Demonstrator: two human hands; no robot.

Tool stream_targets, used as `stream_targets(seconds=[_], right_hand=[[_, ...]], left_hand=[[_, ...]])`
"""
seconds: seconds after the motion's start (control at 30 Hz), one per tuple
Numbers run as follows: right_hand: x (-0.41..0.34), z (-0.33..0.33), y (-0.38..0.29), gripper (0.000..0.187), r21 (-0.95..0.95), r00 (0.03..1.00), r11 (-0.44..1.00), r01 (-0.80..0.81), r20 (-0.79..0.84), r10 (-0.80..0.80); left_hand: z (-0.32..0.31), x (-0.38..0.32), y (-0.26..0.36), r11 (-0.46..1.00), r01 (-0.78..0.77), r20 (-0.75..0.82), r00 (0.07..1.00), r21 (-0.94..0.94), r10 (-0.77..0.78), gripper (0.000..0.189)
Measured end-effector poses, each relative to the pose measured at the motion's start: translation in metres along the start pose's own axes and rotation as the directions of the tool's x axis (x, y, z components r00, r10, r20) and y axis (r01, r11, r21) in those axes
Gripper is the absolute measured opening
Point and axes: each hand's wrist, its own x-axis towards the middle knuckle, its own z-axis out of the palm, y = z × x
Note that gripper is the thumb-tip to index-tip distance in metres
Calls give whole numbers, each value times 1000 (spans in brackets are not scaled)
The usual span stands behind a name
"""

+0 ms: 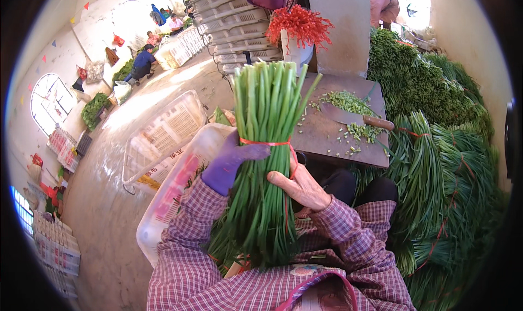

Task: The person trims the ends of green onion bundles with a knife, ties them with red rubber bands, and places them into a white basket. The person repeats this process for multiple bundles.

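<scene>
A thick bundle of long green stalks (265, 106), likely garlic chives or garlic scapes, stands upright before my chest, cut ends up. An orange-red tie (261, 142) circles its upper middle, and a loose length hangs down on the right. My left hand (233, 159), in a purple glove, grips the bundle from the left with its thumb across the front, just under the tie. My bare right hand (300, 184) clasps the right side a little lower, fingers mostly hidden behind the stalks. Leafy tips hang over my lap.
On a low board (314, 135) lie a wooden-handled knife (359, 118) and chopped stalk ends (347, 100). More tied bundles (416, 159) heap up at right. A white crate (153, 221) stands left; stacked crates (241, 29) and red ties (300, 27) are ahead. Other people (143, 63) crouch farther off.
</scene>
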Motion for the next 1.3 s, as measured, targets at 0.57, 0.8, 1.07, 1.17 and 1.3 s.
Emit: stream_targets(seconds=[0.57, 0.8, 1.07, 1.17, 1.3], right_hand=[[-24, -63, -21, 28, -131, 948, 971, -198, -279, 155], [-73, -87, 27, 33, -73, 859, 894, -443, -320, 400], [-90, -96, 13, 33, -101, 720, 783, -614, -477, 504], [-98, -102, 11, 33, -78, 662, 748, -659, -532, 528], [-100, -107, 19, 33, -67, 617, 714, -697, -564, 549]], left_hand=[[-141, -65, 77, 727, 190, -172, 980, 660, -99, 93], [-178, -94, -115, 905, 352, -193, 930, 238, -311, 89], [-133, 0, -319, 959, 282, -219, 935, -18, -279, 89], [-134, 7, -351, 950, 311, -209, 929, -12, -307, 90], [-137, 6, -382, 940, 340, -222, 918, 13, -329, 88]])
